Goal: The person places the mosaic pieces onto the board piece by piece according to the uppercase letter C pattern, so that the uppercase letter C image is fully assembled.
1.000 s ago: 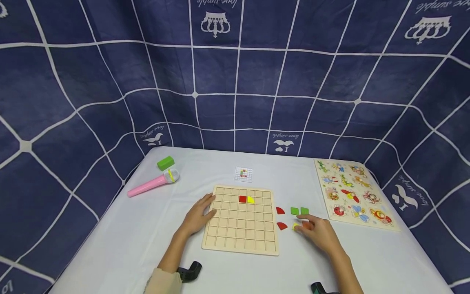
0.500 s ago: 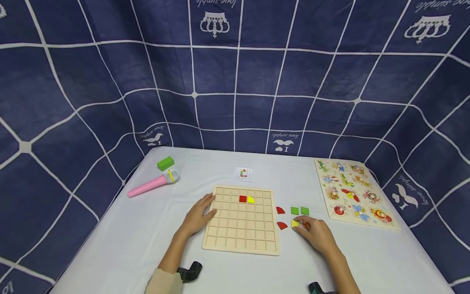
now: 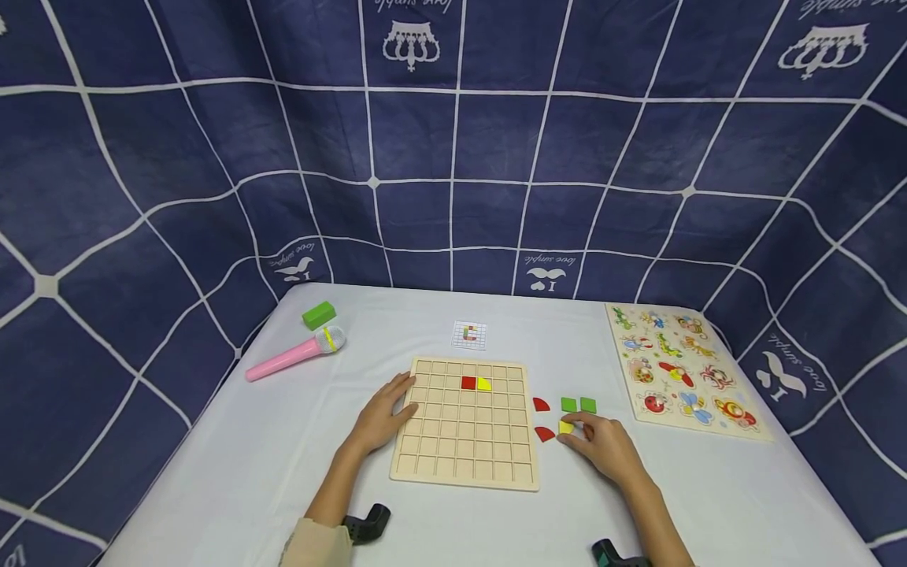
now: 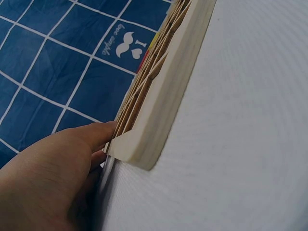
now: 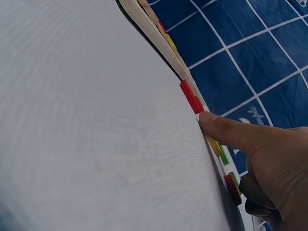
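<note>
My left hand rests along the left edge of a wooden grid board, its fingers fairly straight. The thumb touches the board's rim in the left wrist view. A red square tile and a yellow tile with one rounded corner sit side by side in the upper cells. Right of the board, my right hand pinches another yellow tile between thumb and index finger, low over the cloth. Nearby lie two red quarter-round tiles and two green square tiles. An orange-red tile is partly hidden beneath the curled fingers.
A small pattern card lies behind the board. At the left back are a pink toy microphone and a green block. A picture-puzzle board lies at the right. Blue gridded cloth hangs behind the table.
The right hand has closed its thumb and index finger on the yellow tile and shifted slightly left with it. The left hand and the board have stayed put.
</note>
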A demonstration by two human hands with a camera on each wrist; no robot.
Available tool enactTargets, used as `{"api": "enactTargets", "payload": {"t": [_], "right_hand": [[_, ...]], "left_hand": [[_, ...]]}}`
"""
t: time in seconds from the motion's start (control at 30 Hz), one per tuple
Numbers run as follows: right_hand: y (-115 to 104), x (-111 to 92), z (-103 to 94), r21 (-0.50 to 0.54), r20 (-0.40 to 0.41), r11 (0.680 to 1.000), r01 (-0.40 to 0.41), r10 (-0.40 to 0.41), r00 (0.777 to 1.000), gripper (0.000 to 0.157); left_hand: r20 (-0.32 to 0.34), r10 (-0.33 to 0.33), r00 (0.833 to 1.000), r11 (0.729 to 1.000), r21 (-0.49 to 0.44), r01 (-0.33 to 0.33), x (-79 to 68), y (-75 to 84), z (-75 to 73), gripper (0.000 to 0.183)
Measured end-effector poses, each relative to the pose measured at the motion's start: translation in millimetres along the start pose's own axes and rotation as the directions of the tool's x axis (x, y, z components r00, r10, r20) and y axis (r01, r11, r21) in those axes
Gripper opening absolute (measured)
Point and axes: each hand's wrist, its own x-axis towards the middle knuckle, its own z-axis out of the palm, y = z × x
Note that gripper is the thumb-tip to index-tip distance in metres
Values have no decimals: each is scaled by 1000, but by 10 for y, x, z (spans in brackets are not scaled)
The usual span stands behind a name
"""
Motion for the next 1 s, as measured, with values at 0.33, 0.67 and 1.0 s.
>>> {"api": "enactTargets", "payload": {"t": [0.33,0.67,1.0], "right_hand": [[-2,-22,-30,-31,-3,999,-19,19,1000,27],[30,-57,-85,-49,-23,997,-67,65,998,37],[33,-60,-62,-23,-4,998,-57,56,998,35]], "left_hand": [[-2,2,1000,1000,-6,-2,3,-15,6,56],[-3,6,1000,1000,-6,-6,1,-22,5,56],[-3,3,1000,1000,-5,-3,4,-19,7,55]]}}
